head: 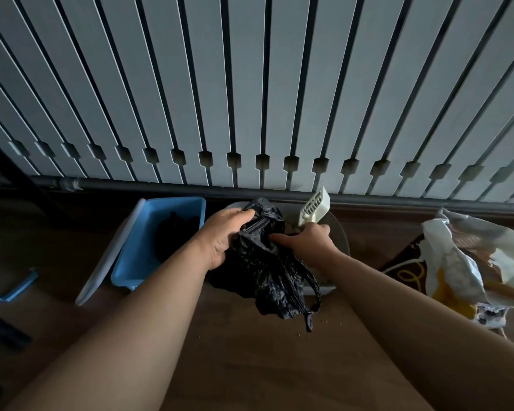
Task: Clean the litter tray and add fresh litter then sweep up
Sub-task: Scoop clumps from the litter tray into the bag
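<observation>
Slatted panel (250, 84): pale vertical slats fill the upper view; a dark pipe runs along its foot.
Floor (250, 366): brown wood, carrying everything below.
Litter tray (341, 232): pale, on the floor against the panel, centre of view; mostly covered by the bag, with only its right rim and near edge showing.
Blue box (137, 262): just left of the tray, long axis running away from the person; a white lid (107, 256) leans on its left side. Dark contents, not identifiable.
Litter sack (463, 262): crumpled white and yellow paper, torn open, to the right, apart from the tray.
Black bag (264, 268): crinkled plastic draped over the tray, handles trailing onto the floor.
Left hand (223, 235): fingers curled over the bag's upper left edge, gripping it.
Right hand (312, 238): closed round the scoop handle; one finger extends left onto the bag.
Scoop (313, 207): cream, slotted; long axis rises from the hand, head pointing up and toward the panel.
Blue strip (17, 284): on the floor, far left.
Granules (324, 321): scattered beside the bag handles.
</observation>
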Tool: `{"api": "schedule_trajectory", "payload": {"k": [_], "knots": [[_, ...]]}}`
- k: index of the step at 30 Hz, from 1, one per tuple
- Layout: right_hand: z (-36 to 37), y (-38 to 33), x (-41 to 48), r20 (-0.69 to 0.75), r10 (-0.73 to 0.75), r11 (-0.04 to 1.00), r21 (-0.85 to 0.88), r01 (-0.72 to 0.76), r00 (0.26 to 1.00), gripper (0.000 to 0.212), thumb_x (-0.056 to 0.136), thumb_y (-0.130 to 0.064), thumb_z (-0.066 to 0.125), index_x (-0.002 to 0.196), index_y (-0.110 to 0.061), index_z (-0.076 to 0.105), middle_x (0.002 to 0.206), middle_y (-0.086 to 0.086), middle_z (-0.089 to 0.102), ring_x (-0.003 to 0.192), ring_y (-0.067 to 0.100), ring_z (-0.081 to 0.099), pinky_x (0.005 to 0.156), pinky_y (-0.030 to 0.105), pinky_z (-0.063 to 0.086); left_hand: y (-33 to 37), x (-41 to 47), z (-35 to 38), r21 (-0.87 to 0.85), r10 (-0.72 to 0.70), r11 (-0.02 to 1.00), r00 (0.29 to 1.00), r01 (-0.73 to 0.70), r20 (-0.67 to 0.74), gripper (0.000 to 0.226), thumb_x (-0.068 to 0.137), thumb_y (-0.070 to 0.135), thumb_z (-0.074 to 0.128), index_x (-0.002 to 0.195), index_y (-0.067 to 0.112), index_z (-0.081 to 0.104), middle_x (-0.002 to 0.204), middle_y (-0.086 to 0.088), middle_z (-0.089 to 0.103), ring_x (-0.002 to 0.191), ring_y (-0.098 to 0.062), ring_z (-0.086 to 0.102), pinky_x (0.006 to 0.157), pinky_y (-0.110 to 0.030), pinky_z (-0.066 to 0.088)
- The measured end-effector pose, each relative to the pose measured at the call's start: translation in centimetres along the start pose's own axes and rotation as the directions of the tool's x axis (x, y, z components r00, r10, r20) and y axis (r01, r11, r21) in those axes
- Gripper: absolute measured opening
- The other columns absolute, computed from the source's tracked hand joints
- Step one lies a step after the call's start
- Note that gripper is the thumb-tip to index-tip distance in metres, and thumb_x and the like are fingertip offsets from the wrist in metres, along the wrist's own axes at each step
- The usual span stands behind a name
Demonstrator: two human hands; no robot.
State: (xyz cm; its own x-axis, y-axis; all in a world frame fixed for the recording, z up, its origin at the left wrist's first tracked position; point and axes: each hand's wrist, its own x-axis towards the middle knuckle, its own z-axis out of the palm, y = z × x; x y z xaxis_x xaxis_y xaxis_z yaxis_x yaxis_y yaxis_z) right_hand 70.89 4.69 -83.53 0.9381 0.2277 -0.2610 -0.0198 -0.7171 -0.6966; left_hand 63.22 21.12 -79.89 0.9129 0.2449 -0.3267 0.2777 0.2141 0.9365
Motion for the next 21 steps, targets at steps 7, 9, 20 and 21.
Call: {"api": "schedule_trajectory", "payload": {"k": [7, 9, 20, 21], "knots": [[0.3, 1.1, 0.3, 0.013, -0.003, 0.98, -0.198, 0.005, 1.0, 0.076, 0.068, -0.032, 0.084, 0.121, -0.002, 0.04, 0.129, 0.011, 0.02, 0.102, 0.027, 0.05, 0.095, 0.035, 0.051, 0.2, 0.2, -0.3, -0.078, 0.076, 0.994, 0.997, -0.075, 0.017, 0.019, 0.096, 0.008, 0.051, 0.094, 0.017, 0.068, 0.084, -0.007, 0.072, 0.079, -0.021, 0.066, 0.077, -0.031, 0.051], [0.3, 1.4, 0.3, 0.026, -0.017, 0.975, -0.223, 0.022, 1.0, 0.078, 0.07, -0.027, 0.083, 0.125, 0.001, 0.036, 0.136, 0.014, 0.015, 0.1, 0.025, 0.048, 0.097, 0.031, 0.05, 0.2, 0.3, -0.7, -0.055, 0.128, 0.99, 0.992, -0.128, -0.011, 0.036, 0.093, -0.002, 0.048, 0.108, 0.025, 0.066, 0.101, -0.008, 0.069, 0.087, -0.022, 0.065, 0.075, -0.031, 0.053], [1.2, 1.3, 1.1, -0.028, -0.148, 0.958, -0.253, 0.136, 0.989, 0.043, 0.081, 0.001, 0.052, 0.124, -0.004, 0.049, 0.13, 0.013, 0.028, 0.076, 0.026, 0.052, 0.082, 0.03, 0.054, -2.5, 0.0, -3.5, 0.635, 0.041, 0.77, 0.99, 0.057, -0.138, 0.049, 0.085, -0.01, 0.031, 0.072, 0.019, 0.068, 0.079, 0.0, 0.058, 0.074, -0.019, 0.055, 0.067, -0.028, 0.048], [1.3, 1.4, 1.0, -0.006, -0.145, 0.956, -0.259, 0.139, 0.989, 0.044, 0.081, 0.002, 0.053, 0.125, -0.004, 0.046, 0.131, 0.013, 0.026, 0.079, 0.027, 0.054, 0.083, 0.031, 0.055, -2.9, -0.1, -3.8, 0.69, -0.003, 0.717, 0.99, 0.099, -0.14, 0.045, 0.089, -0.005, 0.035, 0.078, 0.019, 0.071, 0.09, 0.0, 0.06, 0.088, -0.019, 0.057, 0.082, -0.033, 0.052]]}}
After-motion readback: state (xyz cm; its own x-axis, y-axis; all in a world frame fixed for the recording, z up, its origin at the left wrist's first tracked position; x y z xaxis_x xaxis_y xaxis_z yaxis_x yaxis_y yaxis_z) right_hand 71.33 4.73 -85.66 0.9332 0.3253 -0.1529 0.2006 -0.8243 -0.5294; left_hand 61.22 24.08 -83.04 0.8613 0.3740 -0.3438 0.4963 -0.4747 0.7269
